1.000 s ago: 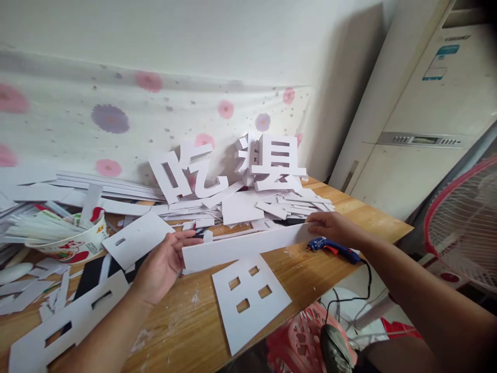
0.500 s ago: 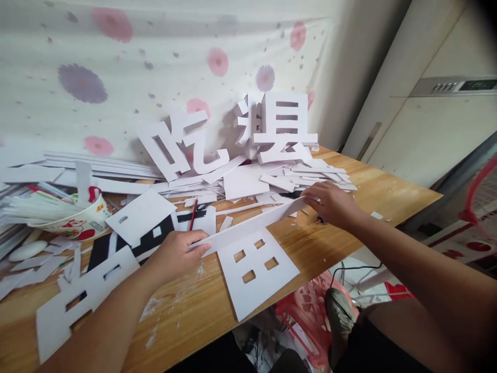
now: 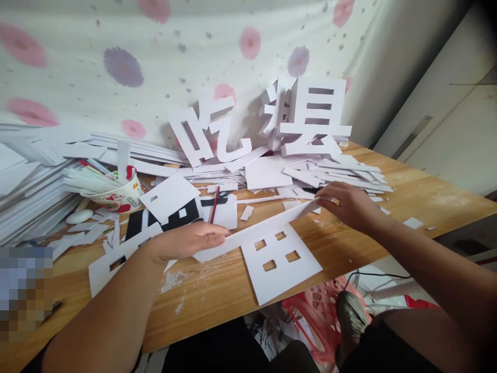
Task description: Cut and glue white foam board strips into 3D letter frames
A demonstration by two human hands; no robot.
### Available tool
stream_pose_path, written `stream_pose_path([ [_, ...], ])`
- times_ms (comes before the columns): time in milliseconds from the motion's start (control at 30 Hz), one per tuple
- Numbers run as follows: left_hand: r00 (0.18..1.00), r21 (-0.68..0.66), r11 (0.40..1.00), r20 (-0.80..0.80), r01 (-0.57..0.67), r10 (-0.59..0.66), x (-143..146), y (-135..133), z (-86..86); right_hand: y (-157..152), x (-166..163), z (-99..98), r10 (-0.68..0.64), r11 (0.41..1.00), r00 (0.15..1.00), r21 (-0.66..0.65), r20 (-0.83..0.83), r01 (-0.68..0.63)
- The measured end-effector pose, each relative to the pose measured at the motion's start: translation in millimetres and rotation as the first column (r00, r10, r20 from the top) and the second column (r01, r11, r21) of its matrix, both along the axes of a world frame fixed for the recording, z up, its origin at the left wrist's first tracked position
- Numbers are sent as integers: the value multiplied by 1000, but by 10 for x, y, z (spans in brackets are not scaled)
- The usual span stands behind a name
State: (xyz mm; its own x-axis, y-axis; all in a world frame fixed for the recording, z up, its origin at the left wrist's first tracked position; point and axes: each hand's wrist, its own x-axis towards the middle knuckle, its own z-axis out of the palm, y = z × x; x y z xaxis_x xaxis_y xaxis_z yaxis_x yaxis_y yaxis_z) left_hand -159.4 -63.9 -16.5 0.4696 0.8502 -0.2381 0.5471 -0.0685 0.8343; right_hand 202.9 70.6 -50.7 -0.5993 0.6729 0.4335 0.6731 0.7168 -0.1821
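Observation:
A long white foam-board strip (image 3: 267,224) stretches across the wooden table (image 3: 217,295), held at both ends. My left hand (image 3: 190,241) grips its near-left end with fingers closed over it. My right hand (image 3: 347,204) pinches its far-right end. Under the strip lies a white board with several square holes (image 3: 279,259), overhanging the table's front edge. Another white cut-out board (image 3: 116,261) lies by my left forearm.
White cut-out characters (image 3: 267,122) lean on a flowered cloth at the back, over a heap of white offcuts (image 3: 310,173). A paper cup with sticks (image 3: 112,194) and stacked boards (image 3: 31,186) stand at the left. A red stool (image 3: 310,316) sits below the table edge.
The strip has come down from a raised, upright hold to lie low and tilted over the holed board. Both hands lowered with it. The blue glue gun is now out of sight.

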Motion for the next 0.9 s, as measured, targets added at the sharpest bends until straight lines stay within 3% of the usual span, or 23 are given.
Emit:
stream_pose_path([
  [133,992,-54,994,-68,99,-103,74,-16,-7,-129,-183,-54,136,991,991,2,-21,-136],
  [300,998,-66,996,-25,56,-57,202,-89,-82,-209,-288,-127,209,978,978,-9,-2,-209],
  [433,978,-216,974,205,67,-22,201,-128,-98,-195,-257,-137,188,981,981,60,-44,-185],
  [600,877,-409,907,467,101,114,171,-119,-127,-270,-280,-66,145,956,989,261,-17,-136],
  [700,819,-440,889,553,128,155,150,-93,-172,-302,-301,-41,113,944,993,316,-23,-100],
  [900,756,-426,879,642,213,128,148,-100,-186,-269,-253,-34,95,958,995,271,-8,-89],
])
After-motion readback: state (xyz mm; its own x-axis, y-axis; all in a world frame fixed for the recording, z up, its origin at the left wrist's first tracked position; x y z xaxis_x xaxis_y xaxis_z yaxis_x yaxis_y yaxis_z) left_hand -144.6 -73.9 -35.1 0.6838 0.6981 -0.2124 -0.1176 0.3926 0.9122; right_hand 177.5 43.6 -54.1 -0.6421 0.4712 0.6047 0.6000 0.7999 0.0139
